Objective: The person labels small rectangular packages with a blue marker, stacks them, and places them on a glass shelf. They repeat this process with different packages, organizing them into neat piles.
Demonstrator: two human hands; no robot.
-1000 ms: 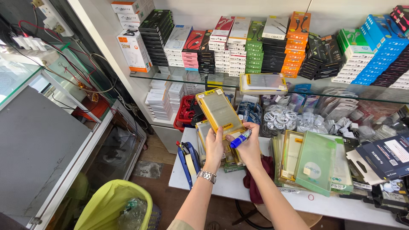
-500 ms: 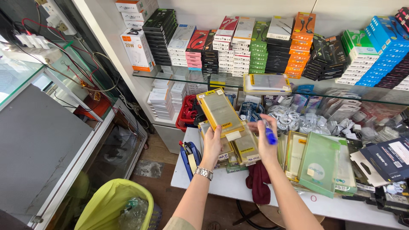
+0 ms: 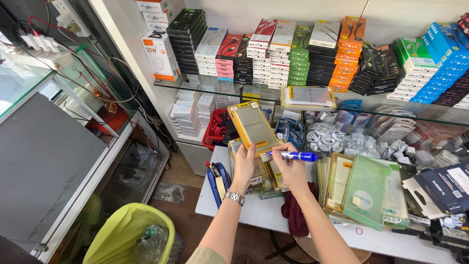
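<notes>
Yellow package (image 3: 254,128), flat and clear-fronted, is held tilted above the desk (image 3: 254,210) by the left hand (image 3: 245,166), gripped at its lower edge. Right hand (image 3: 292,168) grips a blue marker (image 3: 293,156), now lying level beside the package's lower corner; a moment ago it pointed upward, further right. More packages (image 3: 366,190) lie stacked below.

Single head-worn view, looking down and forward from above the person's forearms, facing a white table (image 3: 254,210) and glass shelf (image 3: 205,88) stacked with boxes. Both hands are sitting mid-frame, fairly close; shelves further off, floor and yellow-lined bin (image 3: 122,234) showing lower left.
</notes>
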